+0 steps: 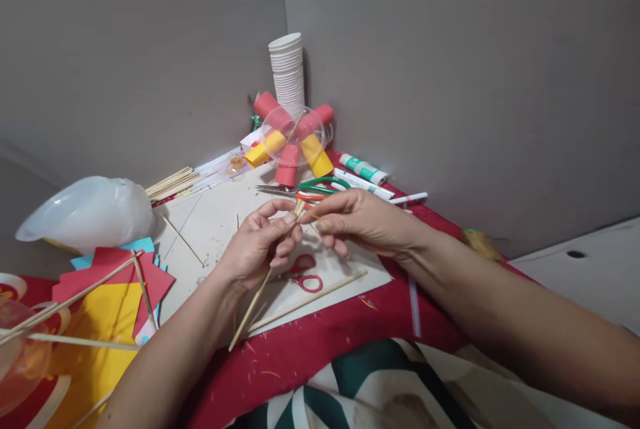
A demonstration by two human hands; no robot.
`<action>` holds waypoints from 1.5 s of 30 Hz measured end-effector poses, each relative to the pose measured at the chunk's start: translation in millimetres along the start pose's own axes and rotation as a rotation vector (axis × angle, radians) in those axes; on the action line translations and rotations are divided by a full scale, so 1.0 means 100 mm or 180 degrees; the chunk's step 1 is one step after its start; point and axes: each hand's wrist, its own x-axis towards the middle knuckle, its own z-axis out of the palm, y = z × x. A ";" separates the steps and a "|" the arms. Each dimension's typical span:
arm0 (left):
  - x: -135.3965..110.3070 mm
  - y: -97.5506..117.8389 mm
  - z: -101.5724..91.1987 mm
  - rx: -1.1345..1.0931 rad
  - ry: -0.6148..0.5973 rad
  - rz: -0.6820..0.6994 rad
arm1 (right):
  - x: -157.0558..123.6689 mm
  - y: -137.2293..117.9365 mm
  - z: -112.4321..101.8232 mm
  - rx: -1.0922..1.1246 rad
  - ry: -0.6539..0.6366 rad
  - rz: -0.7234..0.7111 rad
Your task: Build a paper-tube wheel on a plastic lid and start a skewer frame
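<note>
My left hand [265, 239] is closed around thin wooden sticks [257, 299], whose upper ends poke out above its thumb. One stick slants down from under this hand toward the near edge of the board. My right hand [345, 219] meets the left at the stick ends, thumb and forefinger pinching a thin yellowish rubber band [324, 221]. Below the hands, red-handled scissors [307, 281] lie on a white board [220, 216], their blades partly hidden. Another wooden stick [320, 297] runs along the board's near edge. Just beyond my fingers are green-handled scissors [325, 184].
At the back stand stacked paper cups [289, 79] and a pinwheel-like piece of red and yellow paper tubes [287, 166] with a clear disc. Left are a plastic bag [100, 212], coloured paper [115, 309] and joined sticks [75, 292]. A glue tube [363, 168] lies right. Grey walls enclose the back.
</note>
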 end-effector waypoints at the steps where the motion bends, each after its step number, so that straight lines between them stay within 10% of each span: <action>1: 0.01 -0.01 -0.01 -0.0002 0.0007 0.0013 | 0.00 0.00 0.00 -0.0085 0.0203 -0.0116; 6: 0.03 -0.03 -0.03 -0.0027 0.0021 0.0002 | -0.02 -0.04 0.04 -0.0471 0.0952 -0.0593; 28: 0.03 -0.14 0.00 0.0180 -0.0099 -0.0067 | -0.05 -0.11 0.05 -0.1414 0.0437 -0.0539; 45: -0.01 -0.06 0.08 0.0322 0.0124 0.0059 | -0.04 -0.13 -0.01 -0.0849 0.0300 -0.0329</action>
